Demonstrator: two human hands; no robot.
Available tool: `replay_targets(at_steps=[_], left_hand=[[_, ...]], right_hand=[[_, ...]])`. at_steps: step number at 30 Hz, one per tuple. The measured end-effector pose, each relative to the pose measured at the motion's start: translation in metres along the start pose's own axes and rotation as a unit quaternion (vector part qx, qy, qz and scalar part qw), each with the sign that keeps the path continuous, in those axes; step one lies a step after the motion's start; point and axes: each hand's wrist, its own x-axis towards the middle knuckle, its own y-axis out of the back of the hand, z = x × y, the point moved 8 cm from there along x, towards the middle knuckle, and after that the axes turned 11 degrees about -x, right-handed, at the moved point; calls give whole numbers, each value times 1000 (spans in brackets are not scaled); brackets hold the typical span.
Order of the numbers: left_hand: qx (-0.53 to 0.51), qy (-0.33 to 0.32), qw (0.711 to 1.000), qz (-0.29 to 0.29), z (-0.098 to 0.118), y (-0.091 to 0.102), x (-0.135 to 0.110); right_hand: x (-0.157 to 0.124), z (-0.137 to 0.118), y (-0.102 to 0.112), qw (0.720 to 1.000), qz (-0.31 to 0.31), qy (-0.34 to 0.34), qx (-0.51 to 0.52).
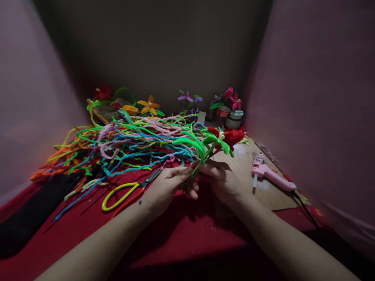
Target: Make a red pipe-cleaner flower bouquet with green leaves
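Observation:
Between my two hands is a pipe cleaner flower (215,142) with a red bloom, green petals around a pale centre, and long green leaves. My left hand (175,181) pinches its bundled green stems from the left, fingers curled round the lower ends. Just above, my right hand (221,181) grips the same stems with thumb and fingers, partly hiding them. The flower leans up and to the right. Beside my left wrist lie scissors (120,197) with one yellow and one red handle, their blades pointing away to the right.
A heap of colourful pipe cleaners (140,136) spreads across the red cloth (181,238). A pink glue gun (272,176) rests on a board (243,171) at the right. Finished orange flowers (149,105), purple flowers (187,97) and a lidded jar (234,119) stand behind. A black object (38,210) lies left.

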Motion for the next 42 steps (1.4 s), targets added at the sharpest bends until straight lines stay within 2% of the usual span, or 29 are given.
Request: replay_targets(at_steps=[3,6,8,10,15,17,19,22,26,28,29,33,36,39,42], left_hand=[[167,-106,977,82,20,8,-6],[308,-236,914,117,38,3,-16],[363,-283,879,123,42,-2,-20],[385,-284,869,127,41,-2,-20],[391,-240,878,140,34,6,-11],[398,-229,877,139,31,8,-8],[423,-233,865,136,30,7,-8],[489,-254,826,123,29,0,-11],[608,-266,739,113,26,-10,-14],[639,-266,714,108,23,-12,-14],[637,-264,717,103,23,-12,-14],[578,-262,768,93,24,-9,-14],[571,-263,772,95,26,-9,-15],[613,-263,737,106,26,-12,-15],[690,-255,667,121,23,-16,-15]], right_hand=[[2,3,4,1000,16,-10,16],[4,6,2,999,7,-14,39],[4,7,0,999,1,-14,52],[4,7,-1,998,-2,-7,59],[2,4,2,999,28,7,14],[0,1,-1,1000,19,9,16],[-2,-2,-5,1000,7,11,27],[-3,-2,-6,1000,6,5,26],[-2,3,-3,1000,15,4,0],[-1,4,-2,1000,16,11,-6],[-1,4,-2,1000,14,14,-2],[-1,3,-4,999,10,16,28],[-1,4,-3,1000,20,9,21],[-2,4,-2,1000,28,0,2],[-2,5,1,998,47,2,-29]])
